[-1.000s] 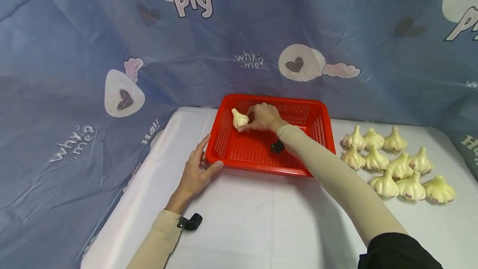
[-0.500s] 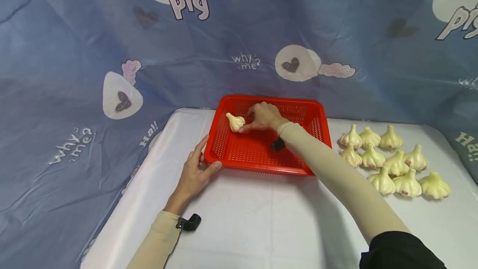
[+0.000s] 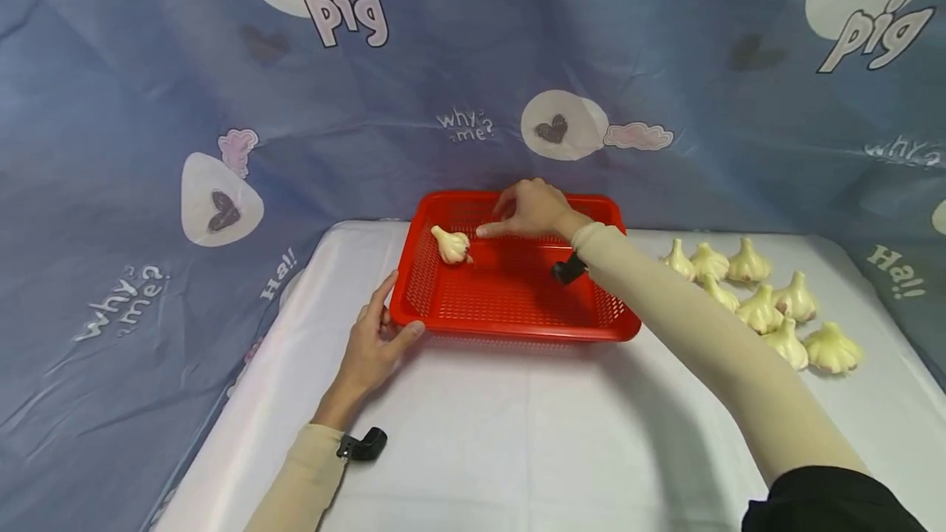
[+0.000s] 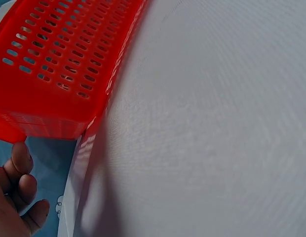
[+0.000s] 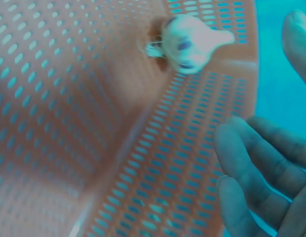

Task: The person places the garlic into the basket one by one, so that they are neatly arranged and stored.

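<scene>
Inside the red plastic basket (image 3: 517,333), a single garlic bulb (image 3: 452,245) lies on its side near the left end, its stem toward the left wall. My right hand (image 3: 535,210) hovers over the back of the basket with nothing in it. Its fingers (image 5: 251,168) are loosely bent and apart from the bulb in the right wrist view. At the basket's front left corner, my left hand (image 3: 365,351) holds the rim between thumb and fingers. The left wrist view shows one fingertip (image 4: 20,157) right under the rim, with the thumb out of that view.
Several more garlic bulbs (image 3: 757,310) stand grouped on the white-covered table (image 3: 473,433) right of the basket, some hidden by the right sleeve (image 3: 687,335). A blue printed cloth (image 3: 414,64) hangs behind and at the left.
The right hand has let go of the garlic bulb and lifted away to the right. The bulb has tipped onto its side. The left hand stays at the basket's corner while the view shifts.
</scene>
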### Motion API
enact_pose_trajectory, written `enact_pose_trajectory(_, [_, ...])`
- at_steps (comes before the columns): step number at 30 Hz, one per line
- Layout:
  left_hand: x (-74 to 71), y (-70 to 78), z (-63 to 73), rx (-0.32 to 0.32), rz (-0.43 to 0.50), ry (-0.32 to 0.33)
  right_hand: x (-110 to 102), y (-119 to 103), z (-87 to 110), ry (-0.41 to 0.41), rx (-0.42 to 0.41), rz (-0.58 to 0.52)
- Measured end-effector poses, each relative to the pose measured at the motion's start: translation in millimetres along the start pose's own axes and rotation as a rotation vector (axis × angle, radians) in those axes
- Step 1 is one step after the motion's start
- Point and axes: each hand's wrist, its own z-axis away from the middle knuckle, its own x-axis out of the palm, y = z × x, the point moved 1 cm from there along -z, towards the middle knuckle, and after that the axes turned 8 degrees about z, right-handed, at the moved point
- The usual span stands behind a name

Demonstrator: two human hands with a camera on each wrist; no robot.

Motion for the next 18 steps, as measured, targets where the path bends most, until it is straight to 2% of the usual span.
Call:
enact_pose_trajectory(9, [-0.2,0.4,-0.6,0.027,-0.018,0.005,-41.7,14.7,38.9,0.059,-0.028,-0.007])
enact_pose_trajectory(18, [-1.2,4.4,2.1,0.002,-0.018,-0.005,-68.0,39.8,85.4,0.099,-0.006,0.044])
